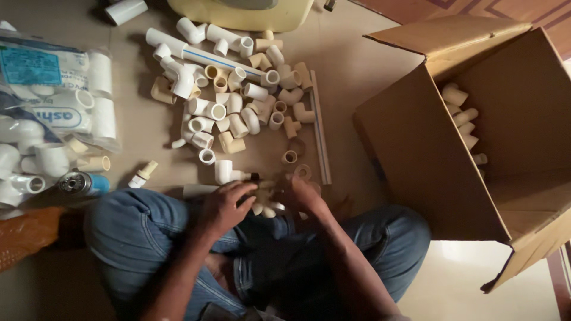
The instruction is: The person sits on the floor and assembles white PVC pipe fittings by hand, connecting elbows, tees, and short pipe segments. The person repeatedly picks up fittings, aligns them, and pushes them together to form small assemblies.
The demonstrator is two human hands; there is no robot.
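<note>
Far left on the floor (369, 65) there's a clear plastic bag (53, 101) stuffed with white pipe fittings, with a little blue-and-chrome can (83, 183) lying just below it and an orange bag (27, 235) poking in at the edge. Moving over, a big loose pile of fittings (238, 89) sits in the middle: white and cream elbows, tees and couplers all jumbled, with a long white pipe (196, 54) with a blue stripe running through the top of it and a thin grey strip (320, 131) along its right side.

Just below the pile, the person sits cross-legged in jeans (137, 232). The left hand (226, 205) is curled down over a small cluster of cream fittings (264, 205) right in front of the knees, fingers bent and touching them. The right hand (303, 195) comes in from the other side, its grip also bent around the same cluster, though it's too dark to tell exactly which piece each hand pinches.

Far right, a big open cardboard box (428, 154) lies tipped on its side, with a few cream fittings stacked inside (461, 116) against its back wall.
</note>
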